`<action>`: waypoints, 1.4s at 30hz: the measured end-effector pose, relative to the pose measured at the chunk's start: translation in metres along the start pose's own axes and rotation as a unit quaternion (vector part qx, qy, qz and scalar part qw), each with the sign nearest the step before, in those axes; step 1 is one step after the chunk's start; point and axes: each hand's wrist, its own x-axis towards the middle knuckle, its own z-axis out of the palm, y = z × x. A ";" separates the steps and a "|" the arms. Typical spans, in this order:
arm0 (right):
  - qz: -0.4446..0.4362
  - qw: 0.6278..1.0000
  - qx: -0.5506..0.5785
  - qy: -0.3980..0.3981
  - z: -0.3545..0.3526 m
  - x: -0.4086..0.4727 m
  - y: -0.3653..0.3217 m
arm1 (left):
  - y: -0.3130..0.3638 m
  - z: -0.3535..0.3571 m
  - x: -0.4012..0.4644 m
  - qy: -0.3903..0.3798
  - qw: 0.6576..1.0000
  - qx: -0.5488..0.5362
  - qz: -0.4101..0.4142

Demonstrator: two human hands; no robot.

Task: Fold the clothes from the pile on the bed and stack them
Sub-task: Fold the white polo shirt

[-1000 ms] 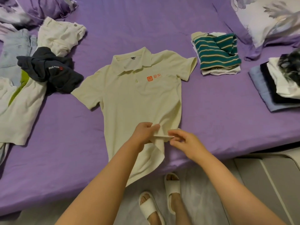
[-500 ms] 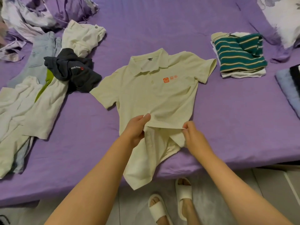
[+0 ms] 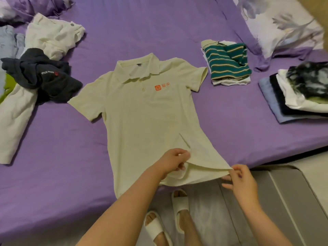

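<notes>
A: Bed [image 3: 177, 23] first: polo shirt [image 3: 142, 112] flat at centre, hem at near edge; unfolded pile [image 3: 40, 71] far left, folded stacks [image 3: 229, 66] right.

B: Hands?

A: Your left hand [image 3: 174, 161] pinches hem mid, right hand [image 3: 243, 181] pinches hem's right corner, fingers clamped on fabric.

B: Risk?

A: Pull too hard toward you and the shirt prob slides off the bed; uneven tension wrinkles the body.

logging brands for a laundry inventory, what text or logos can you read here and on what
"miu miu": white letters, seen upside down, beside a small red mark on the dark garment in the pile.
Orange house logo with two orange characters on the chest of the polo: too blurred to read, as is the fine line under them.
Neck label inside the polo's collar: too small to read.
No other text shows.
</notes>
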 end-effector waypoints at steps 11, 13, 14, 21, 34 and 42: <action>-0.096 0.960 -0.259 -0.037 0.032 0.034 0.022 | -0.066 -0.004 0.020 0.139 0.874 0.465 0.018; -0.090 0.953 -0.277 -0.088 0.046 0.041 0.019 | -0.074 -0.004 0.020 0.127 0.870 0.477 0.003; -0.076 0.950 -0.288 -0.096 0.052 0.044 0.018 | -0.078 -0.004 0.021 0.125 0.871 0.475 -0.004; 0.032 0.947 -0.316 -0.043 0.071 0.059 0.021 | -0.090 -0.001 0.024 0.107 0.916 0.382 -0.054; -0.009 0.914 -0.401 -0.053 -0.011 0.092 0.019 | -0.123 -0.015 -0.011 0.335 0.920 0.190 -0.077; -0.300 0.744 -0.508 -0.313 0.083 0.028 0.022 | -0.136 -0.029 -0.044 0.484 0.836 0.145 -0.212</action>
